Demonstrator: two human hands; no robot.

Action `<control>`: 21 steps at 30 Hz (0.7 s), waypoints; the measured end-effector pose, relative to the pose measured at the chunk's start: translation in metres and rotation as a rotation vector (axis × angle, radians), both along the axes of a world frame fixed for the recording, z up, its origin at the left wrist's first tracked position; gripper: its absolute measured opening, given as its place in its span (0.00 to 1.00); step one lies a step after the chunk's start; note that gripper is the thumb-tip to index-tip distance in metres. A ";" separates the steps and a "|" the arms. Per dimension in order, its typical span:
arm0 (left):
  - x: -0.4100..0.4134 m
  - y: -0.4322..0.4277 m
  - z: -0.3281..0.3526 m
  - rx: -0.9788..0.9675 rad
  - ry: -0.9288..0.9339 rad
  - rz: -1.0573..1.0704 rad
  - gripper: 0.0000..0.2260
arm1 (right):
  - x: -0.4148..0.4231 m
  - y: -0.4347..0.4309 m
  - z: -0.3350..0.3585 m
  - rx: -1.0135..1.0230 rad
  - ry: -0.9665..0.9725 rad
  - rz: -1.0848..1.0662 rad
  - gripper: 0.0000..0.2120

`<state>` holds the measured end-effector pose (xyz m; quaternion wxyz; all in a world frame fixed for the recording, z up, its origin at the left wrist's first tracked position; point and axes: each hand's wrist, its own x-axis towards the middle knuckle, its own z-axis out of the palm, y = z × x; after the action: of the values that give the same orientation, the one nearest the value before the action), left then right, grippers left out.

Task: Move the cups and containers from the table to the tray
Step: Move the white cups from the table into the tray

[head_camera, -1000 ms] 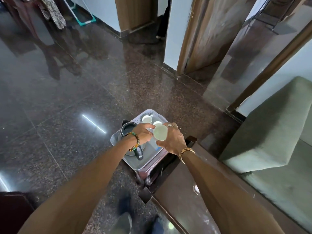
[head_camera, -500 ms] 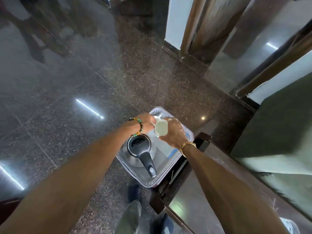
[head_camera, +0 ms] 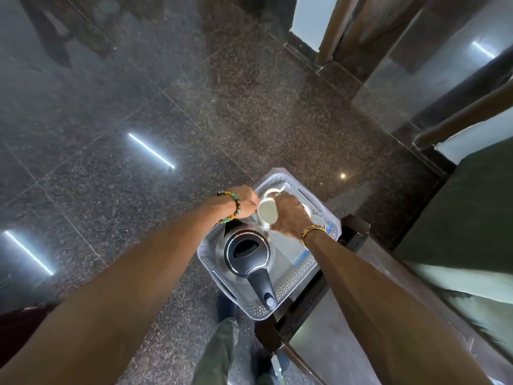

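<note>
Head view: right hand (head_camera: 288, 215) holds cup (head_camera: 267, 213) upright over tray (head_camera: 298, 275)

A pale cup (head_camera: 267, 214), tipped with its mouth toward the camera, sits in the right hand's grip (head_camera: 288, 215). Beyond it, another white cup (head_camera: 270, 193) rests in the grey perforated tray (head_camera: 294, 276).

The pale grey plastic tray (head_camera: 298, 276) has a perforated dot pattern along its rim and a blue strip by its right edge. The silver steel kettle (head_camera: 247, 252) carries a black lid and black handle. The white ceramic cup (head_camera: 267, 213) is plain. The green, amber and dark beaded bracelet (head_camera: 235, 207) rings the left wrist; the gold chain bracelet (head_camera: 311, 230) rings the right. The polished floor (head_camera: 138, 107) is speckled brown-black granite.
</note>
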<state>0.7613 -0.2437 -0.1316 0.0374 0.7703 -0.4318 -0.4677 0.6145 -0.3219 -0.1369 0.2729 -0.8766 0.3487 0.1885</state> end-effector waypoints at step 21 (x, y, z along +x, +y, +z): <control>-0.001 -0.014 -0.014 0.100 0.162 0.030 0.11 | -0.016 -0.011 -0.004 0.004 0.039 0.059 0.38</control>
<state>0.7605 -0.2574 -0.1460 0.0408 0.7372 -0.3918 -0.5490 0.5989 -0.3333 -0.1405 0.2624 -0.8820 0.3277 0.2141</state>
